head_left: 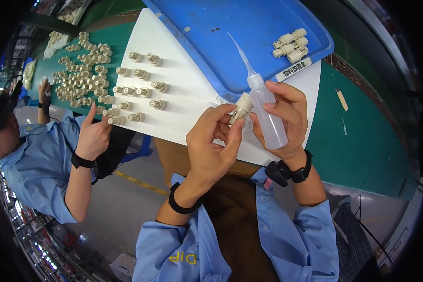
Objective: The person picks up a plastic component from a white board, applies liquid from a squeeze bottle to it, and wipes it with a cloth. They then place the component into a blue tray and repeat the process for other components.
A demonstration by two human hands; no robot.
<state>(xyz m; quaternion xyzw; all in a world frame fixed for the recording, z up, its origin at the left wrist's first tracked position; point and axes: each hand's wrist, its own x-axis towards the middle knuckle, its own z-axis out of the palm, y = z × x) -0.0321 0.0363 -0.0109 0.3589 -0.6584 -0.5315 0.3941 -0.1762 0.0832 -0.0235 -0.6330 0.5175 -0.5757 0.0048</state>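
Between the thumb and fingers of my left hand [215,136] is a cream-coloured cylindrical plastic part [240,108], tilted, with a wider cap-like end pointing up. My right hand [289,120] is wrapped round a translucent squeeze bottle [269,115]. The bottle leans a little, its long thin nozzle [242,56] pointing up and left over the blue tray. Both hands are close together above the white sheet [181,105], the bottle's side right beside the cream part. Several similar cream parts [142,74] stand on the sheet to the left.
A blue tray [197,30] at the back holds several cream parts [291,45] in its right corner. On the green table [322,141] lie a small wooden stick [342,100] and a clear nozzle piece [344,127]. At left, a co-worker's hand [95,134] reaches toward a crowd of cream parts [82,77].
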